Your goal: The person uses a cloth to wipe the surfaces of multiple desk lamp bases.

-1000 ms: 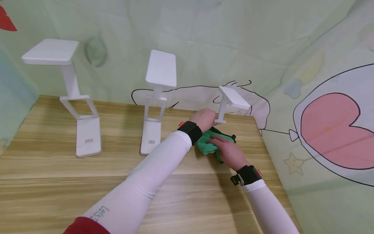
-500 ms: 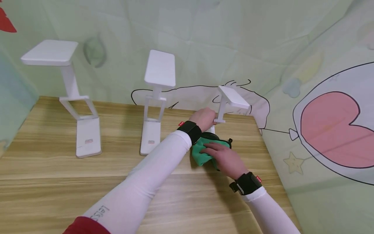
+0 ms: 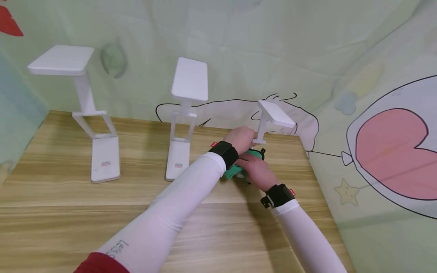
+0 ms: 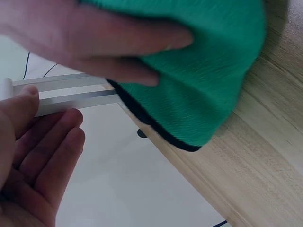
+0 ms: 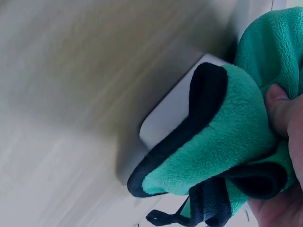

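Note:
My left hand (image 3: 240,138) grips the lower arm (image 4: 75,101) of the right-hand white desk lamp (image 3: 275,113), thumb on top and fingers curled beneath. In my right hand (image 3: 258,172) is a green cloth (image 5: 232,127) with black edging and a small black loop, bunched between thumb and fingers. The cloth lies over the lamp's white base (image 5: 173,109), close to the foot of the arm. Most of that base is hidden by the cloth and hands. In the left wrist view, the right hand's fingers (image 4: 137,42) press along the cloth.
Two more white desk lamps stand to the left, a middle lamp (image 3: 189,79) and a far left lamp (image 3: 61,60), heads raised. All rest on a wood-grain table (image 3: 218,235). A printed fabric wall (image 3: 239,49) closes off the back and the right side.
The right hand with the cloth first came toward me along the lamp base, then went back up and left beside the left hand. My left hand has kept its hold on the lamp.

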`<state>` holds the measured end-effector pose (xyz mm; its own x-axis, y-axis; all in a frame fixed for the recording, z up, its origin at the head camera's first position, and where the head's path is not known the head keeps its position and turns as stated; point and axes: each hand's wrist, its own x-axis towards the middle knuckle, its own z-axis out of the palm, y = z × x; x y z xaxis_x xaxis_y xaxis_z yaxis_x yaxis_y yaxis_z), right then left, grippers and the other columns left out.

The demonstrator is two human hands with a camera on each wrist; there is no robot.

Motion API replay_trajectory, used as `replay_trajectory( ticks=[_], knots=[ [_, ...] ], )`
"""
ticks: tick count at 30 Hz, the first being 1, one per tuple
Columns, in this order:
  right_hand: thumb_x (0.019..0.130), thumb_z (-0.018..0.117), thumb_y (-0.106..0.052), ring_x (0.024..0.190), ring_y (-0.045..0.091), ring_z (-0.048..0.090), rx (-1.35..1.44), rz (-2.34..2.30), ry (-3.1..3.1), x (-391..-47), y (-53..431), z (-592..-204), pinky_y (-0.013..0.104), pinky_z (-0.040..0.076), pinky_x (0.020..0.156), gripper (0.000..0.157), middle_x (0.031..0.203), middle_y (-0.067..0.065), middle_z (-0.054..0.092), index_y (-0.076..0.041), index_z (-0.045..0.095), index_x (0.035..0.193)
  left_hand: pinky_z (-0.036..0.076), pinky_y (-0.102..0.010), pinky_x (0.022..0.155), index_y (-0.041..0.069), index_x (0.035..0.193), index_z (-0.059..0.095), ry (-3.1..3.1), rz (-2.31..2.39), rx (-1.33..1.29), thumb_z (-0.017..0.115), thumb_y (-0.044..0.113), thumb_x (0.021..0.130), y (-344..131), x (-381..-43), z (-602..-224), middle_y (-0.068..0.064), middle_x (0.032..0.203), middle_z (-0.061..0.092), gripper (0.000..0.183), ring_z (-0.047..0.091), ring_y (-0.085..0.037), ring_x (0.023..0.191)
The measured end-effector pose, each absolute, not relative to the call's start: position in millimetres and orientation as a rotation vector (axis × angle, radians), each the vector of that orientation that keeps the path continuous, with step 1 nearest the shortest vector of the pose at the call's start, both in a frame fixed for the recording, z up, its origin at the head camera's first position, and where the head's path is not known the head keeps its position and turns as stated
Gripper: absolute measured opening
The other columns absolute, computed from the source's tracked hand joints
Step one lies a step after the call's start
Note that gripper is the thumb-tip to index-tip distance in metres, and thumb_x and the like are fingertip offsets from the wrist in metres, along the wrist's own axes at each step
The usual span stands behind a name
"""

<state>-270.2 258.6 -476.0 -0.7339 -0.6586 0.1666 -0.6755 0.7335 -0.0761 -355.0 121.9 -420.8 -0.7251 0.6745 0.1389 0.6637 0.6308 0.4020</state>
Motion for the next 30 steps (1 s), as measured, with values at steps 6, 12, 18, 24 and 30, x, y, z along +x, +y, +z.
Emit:
replay_trajectory(
  ticks=[6, 12, 18, 24, 30],
  knots=[
    [0.082, 0.055, 0.017, 0.116, 0.017, 0.053, 1.013, 0.214, -2.857, -273.6, 273.4, -474.7, 0.044, 0.051, 0.093, 0.056, 0.128, 0.001, 0.06, -0.019, 0.067, 0.123, 0.052, -0.027, 0.077, 0.014, 0.105, 0.073, 2.799, 0.715, 1.159, 0.067, 0.028, 0.097, 123.1, -353.6, -420.0, 0.003, 0.095, 0.071, 0.017, 0.061, -0.009, 0.08],
    [0.086, 0.053, 0.013, 0.119, 0.02, 0.053, 0.967, 0.203, -2.89, -266.6, 286.3, -472.4, 0.046, 0.053, 0.09, 0.055, 0.133, 0.003, 0.058, -0.021, 0.065, 0.127, 0.052, -0.027, 0.077, 0.014, 0.106, 0.073, 2.783, 0.741, 1.162, 0.066, 0.026, 0.098, 120.9, -353.9, -420.4, 0.003, 0.094, 0.07, 0.017, 0.06, -0.008, 0.08],
    [0.088, 0.053, 0.012, 0.121, 0.024, 0.052, 0.911, 0.2, -2.901, -252.8, 299.0, -472.6, 0.047, 0.052, 0.092, 0.049, 0.131, 0.006, 0.059, -0.017, 0.065, 0.126, 0.05, -0.027, 0.071, 0.014, 0.1, 0.074, 2.823, 0.718, 1.179, 0.065, 0.027, 0.098, 120.3, -354.2, -422.3, 0.003, 0.086, 0.067, 0.015, 0.058, -0.01, 0.074],
    [0.082, 0.053, 0.015, 0.118, 0.024, 0.055, 0.888, 0.12, -2.897, -230.1, 301.6, -468.3, 0.046, 0.055, 0.085, 0.054, 0.129, 0.005, 0.061, -0.02, 0.067, 0.122, 0.05, -0.027, 0.07, 0.016, 0.1, 0.074, 2.842, 0.696, 1.183, 0.066, 0.027, 0.097, 121.4, -354.2, -424.3, 0.004, 0.088, 0.069, 0.014, 0.058, -0.009, 0.076],
    [0.079, 0.059, 0.017, 0.118, 0.022, 0.055, 0.933, 0.033, -2.915, -212.7, 287.1, -461.2, 0.044, 0.054, 0.088, 0.061, 0.129, 0.004, 0.061, -0.024, 0.067, 0.123, 0.052, -0.027, 0.076, 0.017, 0.104, 0.074, 2.86, 0.67, 1.205, 0.067, 0.027, 0.097, 122.3, -354.6, -424.0, 0.003, 0.096, 0.072, 0.014, 0.061, -0.009, 0.082]
  ],
)
